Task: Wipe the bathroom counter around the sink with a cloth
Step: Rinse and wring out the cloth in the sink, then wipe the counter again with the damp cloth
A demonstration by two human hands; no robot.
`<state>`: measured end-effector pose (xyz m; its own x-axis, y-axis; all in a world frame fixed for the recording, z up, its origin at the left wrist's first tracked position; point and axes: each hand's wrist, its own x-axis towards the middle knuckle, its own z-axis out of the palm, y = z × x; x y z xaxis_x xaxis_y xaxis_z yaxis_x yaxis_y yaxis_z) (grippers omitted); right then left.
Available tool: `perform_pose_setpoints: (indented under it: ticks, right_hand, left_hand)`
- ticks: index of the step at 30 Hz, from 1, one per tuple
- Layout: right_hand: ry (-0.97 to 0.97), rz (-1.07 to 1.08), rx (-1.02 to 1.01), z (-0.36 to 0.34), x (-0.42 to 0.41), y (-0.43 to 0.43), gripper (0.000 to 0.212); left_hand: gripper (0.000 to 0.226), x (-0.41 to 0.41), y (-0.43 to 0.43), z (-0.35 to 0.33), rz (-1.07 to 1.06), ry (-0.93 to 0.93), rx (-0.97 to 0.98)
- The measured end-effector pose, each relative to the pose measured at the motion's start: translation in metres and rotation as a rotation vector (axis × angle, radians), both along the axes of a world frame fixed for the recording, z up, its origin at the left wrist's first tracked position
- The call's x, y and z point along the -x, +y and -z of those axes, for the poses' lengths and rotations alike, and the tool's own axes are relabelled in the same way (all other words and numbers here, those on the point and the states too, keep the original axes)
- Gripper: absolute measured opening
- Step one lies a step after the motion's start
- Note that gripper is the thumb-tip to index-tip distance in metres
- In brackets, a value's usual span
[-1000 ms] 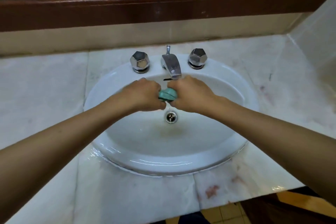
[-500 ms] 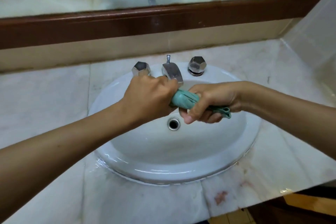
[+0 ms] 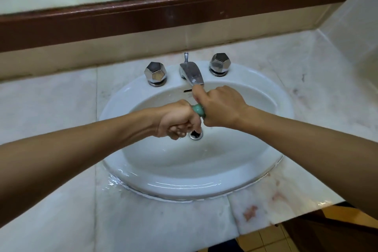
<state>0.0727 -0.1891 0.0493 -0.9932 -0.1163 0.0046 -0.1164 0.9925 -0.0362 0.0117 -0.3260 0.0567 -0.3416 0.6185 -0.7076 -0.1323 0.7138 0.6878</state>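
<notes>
A teal cloth (image 3: 198,109) is twisted tight between both fists over the white oval sink (image 3: 266,161); only a short piece shows between them. My left hand (image 3: 177,121) grips one end, knuckles turned down, just above the drain (image 3: 196,134). My right hand (image 3: 220,107) grips the other end, just below the chrome spout (image 3: 191,75). The pale marble counter (image 3: 47,112) surrounds the basin, with water pooled at the front left rim (image 3: 114,180).
Two faceted chrome tap knobs (image 3: 155,73) (image 3: 220,64) flank the spout. A brown wooden mirror frame (image 3: 143,18) runs along the back wall. A tiled side wall (image 3: 356,18) closes the right. Reddish stains (image 3: 250,211) mark the counter's front right near its edge.
Both hands have twisted the cloth: the left fist rolled down toward the drain, the right rolled over with its back up. The loose cloth end seen earlier is now hidden in the fists.
</notes>
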Motion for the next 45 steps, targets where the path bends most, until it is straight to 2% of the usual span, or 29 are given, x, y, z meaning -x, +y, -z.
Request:
perform_pose_setpoints:
  ticks: [3, 5, 7, 8, 12, 13, 16, 17, 20, 23, 25, 28, 31, 34, 37, 39, 41, 45]
  right_hand:
    - [0.041, -0.004, -0.014, -0.002, 0.003, 0.001, 0.050]
    - [0.116, -0.047, -0.029, -0.003, 0.001, 0.001, 0.051]
    - [0.180, -0.026, 0.005, -0.006, -0.002, 0.003, 0.051]
    - [0.137, -0.001, 0.007, -0.008, -0.004, 0.002, 0.049]
    - [-0.252, 0.256, 0.170, -0.012, -0.013, 0.001, 0.041]
    - [-0.331, 0.310, 0.262, -0.010, -0.015, 0.003, 0.037]
    - [-0.549, 0.418, 0.687, -0.003, -0.032, 0.009, 0.037]
    - [-0.603, 0.456, 0.863, -0.002, -0.041, 0.011, 0.036]
    - [-0.709, 0.562, 1.353, 0.002, -0.072, 0.013, 0.030]
    - [-0.780, 0.666, 1.740, 0.002, -0.098, 0.012, 0.039]
    - [-0.800, 0.718, 1.937, 0.001, -0.110, 0.013, 0.050]
    - [-0.821, 0.671, 2.255, 0.004, -0.126, 0.018, 0.063]
    - [-0.786, 0.601, 2.427, 0.005, -0.139, 0.026, 0.060]
    - [-0.669, 0.650, 2.367, 0.002, -0.150, 0.034, 0.041]
    - [-0.424, 0.869, 2.131, 0.002, -0.164, 0.056, 0.032]
    - [-0.231, 0.994, 1.894, -0.002, -0.180, 0.079, 0.038]
    - [-0.079, 1.086, 1.628, -0.005, -0.199, 0.111, 0.046]
    - [0.200, 1.106, 0.925, 0.003, -0.225, 0.191, 0.042]
  left_hand:
    - [0.050, 0.003, -0.003, -0.001, 0.013, -0.030, -0.048]
    - [0.045, 0.004, -0.004, -0.005, 0.011, 0.071, -0.056]
    - [0.038, 0.005, -0.003, -0.011, 0.082, 0.260, -0.028]
    - [0.036, 0.006, -0.003, -0.013, 0.155, 0.384, 0.003]
    - [0.025, 0.008, -0.006, -0.010, 0.459, 0.823, 0.065]
    - [0.023, 0.007, -0.009, -0.003, 0.498, 0.882, 0.058]
    - [0.051, 0.005, -0.025, 0.023, 0.540, 1.182, -0.035]
    - [0.053, 0.004, -0.029, 0.031, 0.538, 1.270, -0.109]
    - [0.032, -0.004, -0.040, 0.045, 0.428, 1.402, -0.394]
    - [0.020, -0.024, -0.044, 0.047, 0.325, 1.535, -0.574]
    - [0.015, -0.034, -0.046, 0.046, 0.273, 1.624, -0.683]
    - [0.004, -0.043, -0.045, 0.042, 0.224, 1.715, -0.764]
    - [0.011, -0.055, -0.041, 0.043, 0.137, 1.733, -0.813]
    - [0.015, -0.073, -0.029, 0.058, 0.032, 1.668, -0.732]
    - [0.016, -0.098, -0.009, 0.074, -0.100, 1.401, -0.542]
    - [0.024, -0.115, 0.009, 0.081, -0.210, 1.157, -0.446]
    - [0.029, -0.129, 0.029, 0.084, -0.275, 1.003, -0.382]
    - [0.032, -0.151, 0.077, 0.084, -0.217, 0.926, -0.315]
